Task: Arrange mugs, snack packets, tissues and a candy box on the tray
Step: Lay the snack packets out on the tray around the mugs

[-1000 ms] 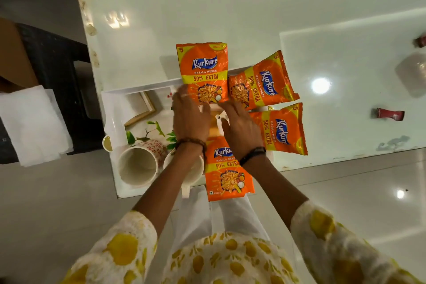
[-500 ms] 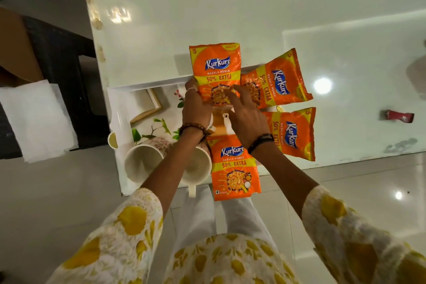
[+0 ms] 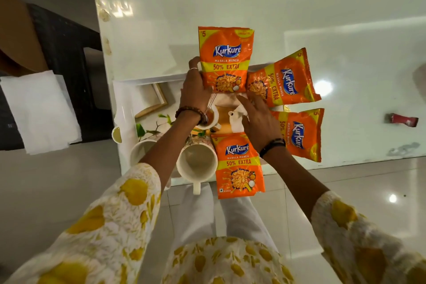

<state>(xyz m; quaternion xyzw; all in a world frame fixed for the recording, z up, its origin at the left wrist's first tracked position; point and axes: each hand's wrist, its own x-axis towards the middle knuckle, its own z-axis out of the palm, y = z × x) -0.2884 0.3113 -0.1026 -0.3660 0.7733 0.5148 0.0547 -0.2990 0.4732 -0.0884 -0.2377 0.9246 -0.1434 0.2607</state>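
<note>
Desk (image 3: pixel 230 2): white glossy top, worn along its left edge.
Tray (image 3: pixel 124 104): white, on the near left part of the desk; floral print on its floor.
Mugs: 2, on the near side of the tray; the right mug (image 3: pixel 197 165) has its opening facing the camera and its handle pointing near; the left mug (image 3: pixel 141 148) is partly hidden by the left forearm.
Snack packets: 4 orange packets. Far packet (image 3: pixel 227 53) overlaps the tray's far rim. Upper right packet (image 3: pixel 285 80) lies tilted just beside it. Lower right packet (image 3: pixel 299 134) lies on the tray's right side. Near packet (image 3: pixel 238 163) overhangs the desk's near edge.
Tissues (image 3: pixel 238 110): white, at the tray centre, between the 4 packets.
Left hand (image 3: pixel 193 90): fingers closed on the left edge of the far packet.
Right hand (image 3: pixel 258 115): fingers spread flat, resting on the tissues and touching the upper right packet.
Folded white cloth (image 3: pixel 39 110): on a dark stand left of the desk.
Red object (image 3: pixel 403 120): on the desk, far right; cannot tell what it is.
</note>
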